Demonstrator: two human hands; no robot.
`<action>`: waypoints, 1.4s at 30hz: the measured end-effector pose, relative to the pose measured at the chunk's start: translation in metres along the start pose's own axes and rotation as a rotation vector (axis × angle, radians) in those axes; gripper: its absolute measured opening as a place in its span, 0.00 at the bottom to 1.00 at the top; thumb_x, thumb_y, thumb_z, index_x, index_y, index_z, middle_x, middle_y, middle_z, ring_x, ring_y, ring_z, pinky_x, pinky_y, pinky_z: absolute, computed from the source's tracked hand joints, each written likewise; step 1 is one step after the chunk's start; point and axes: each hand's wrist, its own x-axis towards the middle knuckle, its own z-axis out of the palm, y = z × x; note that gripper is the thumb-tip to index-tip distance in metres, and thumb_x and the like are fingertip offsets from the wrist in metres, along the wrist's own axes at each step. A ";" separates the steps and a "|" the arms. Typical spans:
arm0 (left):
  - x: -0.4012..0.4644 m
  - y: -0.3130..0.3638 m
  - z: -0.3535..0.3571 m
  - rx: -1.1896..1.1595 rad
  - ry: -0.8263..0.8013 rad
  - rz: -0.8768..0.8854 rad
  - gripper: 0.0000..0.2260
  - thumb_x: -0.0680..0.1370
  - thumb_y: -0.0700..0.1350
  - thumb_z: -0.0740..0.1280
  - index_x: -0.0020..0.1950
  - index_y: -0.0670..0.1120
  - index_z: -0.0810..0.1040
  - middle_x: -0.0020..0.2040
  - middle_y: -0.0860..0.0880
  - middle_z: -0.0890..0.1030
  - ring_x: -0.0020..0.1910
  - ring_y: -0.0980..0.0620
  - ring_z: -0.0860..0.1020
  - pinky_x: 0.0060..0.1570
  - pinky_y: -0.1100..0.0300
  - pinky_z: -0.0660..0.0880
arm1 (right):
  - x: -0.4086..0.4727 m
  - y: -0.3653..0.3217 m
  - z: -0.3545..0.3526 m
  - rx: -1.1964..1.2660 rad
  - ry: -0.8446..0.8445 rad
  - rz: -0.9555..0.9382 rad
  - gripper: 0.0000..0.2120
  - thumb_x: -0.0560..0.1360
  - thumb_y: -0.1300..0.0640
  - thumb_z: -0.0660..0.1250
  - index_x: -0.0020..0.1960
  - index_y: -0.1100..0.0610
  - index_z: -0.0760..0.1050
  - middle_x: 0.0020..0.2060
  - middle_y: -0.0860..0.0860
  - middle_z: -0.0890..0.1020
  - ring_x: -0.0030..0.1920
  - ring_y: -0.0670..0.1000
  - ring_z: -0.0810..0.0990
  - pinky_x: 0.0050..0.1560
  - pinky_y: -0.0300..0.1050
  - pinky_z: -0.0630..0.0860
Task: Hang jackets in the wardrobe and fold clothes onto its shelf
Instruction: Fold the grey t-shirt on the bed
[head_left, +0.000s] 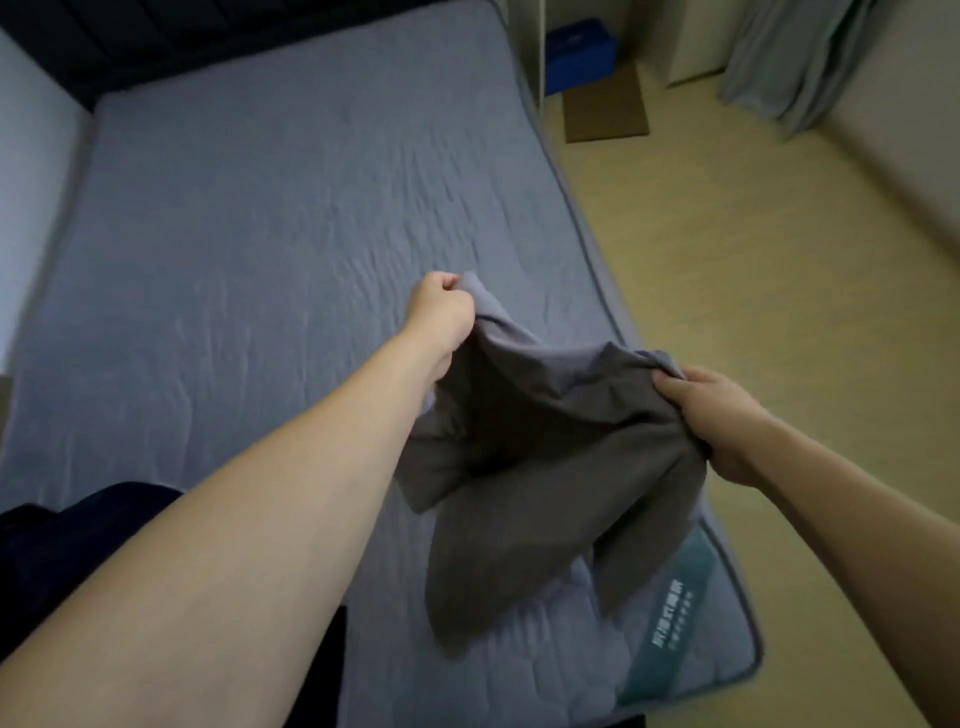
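The printed label (672, 613) at the mattress (260, 260) corner is too blurred to read. A dark cloth (78, 530) near the mattress's lower left is cut off by the edge. The gray garment (545, 441) hides the mattress beneath.

View: head, single; worn on the person's head; looks forward and steeply down; wide-angle, straight edges bowed toward the frame borders; both forearms enter from the bottom edge and reach to mid-frame; left hand (441, 312) at centre, right hand (719, 421) at right of centre, both near the lens; cloth (545, 457) between them, close; mattress (249, 249) fills left and centre, running diagonally to the upper edge; floor (753, 249) takes the right side; curtain (789, 57) at upper right, farthest; no second view, nothing shared.
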 end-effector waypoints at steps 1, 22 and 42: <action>-0.005 0.017 0.017 -0.010 -0.033 0.020 0.12 0.74 0.32 0.56 0.42 0.47 0.74 0.37 0.50 0.76 0.36 0.53 0.73 0.31 0.64 0.68 | -0.007 -0.009 -0.019 0.044 -0.095 0.051 0.09 0.81 0.57 0.61 0.57 0.58 0.78 0.44 0.57 0.85 0.42 0.54 0.83 0.42 0.47 0.80; -0.005 -0.255 -0.233 0.642 0.049 -0.510 0.12 0.80 0.35 0.56 0.56 0.34 0.76 0.57 0.35 0.77 0.53 0.39 0.77 0.51 0.53 0.74 | -0.072 0.138 0.276 -1.068 -1.046 0.317 0.09 0.80 0.60 0.59 0.42 0.57 0.72 0.40 0.57 0.75 0.36 0.56 0.73 0.37 0.44 0.70; 0.017 -0.471 -0.143 0.675 0.007 -0.035 0.09 0.78 0.45 0.61 0.39 0.44 0.70 0.42 0.48 0.72 0.44 0.46 0.75 0.42 0.53 0.69 | 0.220 0.190 0.358 -1.760 -0.233 -0.688 0.26 0.76 0.55 0.60 0.73 0.51 0.62 0.74 0.54 0.61 0.74 0.58 0.55 0.72 0.55 0.53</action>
